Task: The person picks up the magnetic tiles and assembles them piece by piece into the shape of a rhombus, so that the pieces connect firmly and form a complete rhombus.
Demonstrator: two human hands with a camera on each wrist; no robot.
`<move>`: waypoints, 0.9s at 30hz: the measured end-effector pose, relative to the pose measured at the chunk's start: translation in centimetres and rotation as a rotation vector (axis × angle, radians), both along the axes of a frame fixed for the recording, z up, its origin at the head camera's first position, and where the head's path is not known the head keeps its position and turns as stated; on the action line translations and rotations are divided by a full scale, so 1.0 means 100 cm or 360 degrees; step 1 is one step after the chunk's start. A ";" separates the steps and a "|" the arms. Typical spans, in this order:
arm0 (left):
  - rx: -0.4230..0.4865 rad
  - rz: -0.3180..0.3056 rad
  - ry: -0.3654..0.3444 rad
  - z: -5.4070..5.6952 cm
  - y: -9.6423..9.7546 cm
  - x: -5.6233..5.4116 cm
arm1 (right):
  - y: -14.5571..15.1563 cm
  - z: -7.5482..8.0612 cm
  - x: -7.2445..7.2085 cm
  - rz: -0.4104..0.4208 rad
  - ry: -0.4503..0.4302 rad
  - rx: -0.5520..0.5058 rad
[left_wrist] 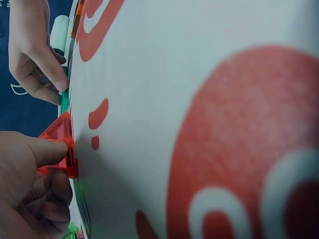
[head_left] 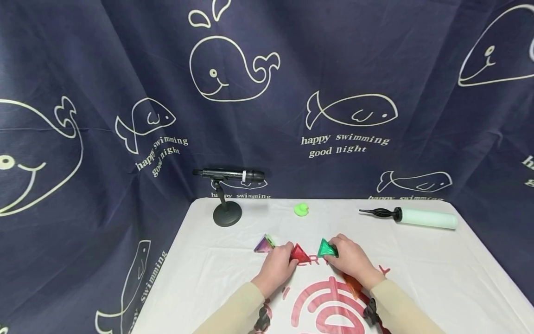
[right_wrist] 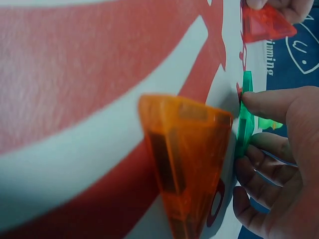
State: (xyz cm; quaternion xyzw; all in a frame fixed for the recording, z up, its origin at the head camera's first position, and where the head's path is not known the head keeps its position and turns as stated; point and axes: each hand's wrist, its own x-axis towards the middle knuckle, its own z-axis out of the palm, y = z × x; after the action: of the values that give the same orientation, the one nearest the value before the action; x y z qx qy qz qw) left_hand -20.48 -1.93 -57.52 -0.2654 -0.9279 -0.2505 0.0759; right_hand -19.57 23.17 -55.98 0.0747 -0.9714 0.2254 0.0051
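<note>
My left hand (head_left: 275, 265) grips a red translucent triangular tile (head_left: 299, 254), its thumb against one face in the left wrist view. The red tile stands tilted up from the cloth. Just to the right, my right hand (head_left: 352, 257) pinches a green translucent triangular tile (right_wrist: 244, 124) between thumb and fingers. A gap separates the red and green pieces. An orange translucent triangular tile piece (right_wrist: 192, 144) sits under the right wrist, partly hidden by the arm in the head view. Purple triangular tiles (head_left: 263, 245) with a light green edge lie beyond the left hand.
A black microphone (head_left: 233, 175) on a round stand (head_left: 227, 214) stands at the back left. Behind the hands sits a green toy duck (head_left: 301, 209). A pale green hand pump (head_left: 427, 219) lies at the back right. Navy whale-print cloth (head_left: 288, 139) hangs around the white tabletop (head_left: 200, 269).
</note>
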 end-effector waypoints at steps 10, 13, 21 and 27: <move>-0.0008 0.0049 0.0040 0.000 0.006 -0.003 | -0.012 -0.001 0.002 0.0003 -0.0025 -0.0035; 0.0002 0.0058 0.0034 0.000 0.008 -0.003 | -0.015 -0.001 0.003 0.0027 0.0004 -0.0036; -0.0008 0.0080 0.0010 0.001 0.010 -0.006 | -0.020 0.001 0.004 0.0030 0.0031 -0.0005; 0.0000 0.0082 0.0044 -0.001 0.013 -0.009 | -0.025 0.001 0.005 0.0026 0.0009 0.0000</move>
State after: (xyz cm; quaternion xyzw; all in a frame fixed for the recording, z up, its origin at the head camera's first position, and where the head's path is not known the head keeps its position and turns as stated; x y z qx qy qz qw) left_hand -21.42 -0.62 -57.63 -0.2448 -0.9333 -0.2449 0.0951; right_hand -19.11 20.66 -55.87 0.0833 -0.9707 0.2252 0.0061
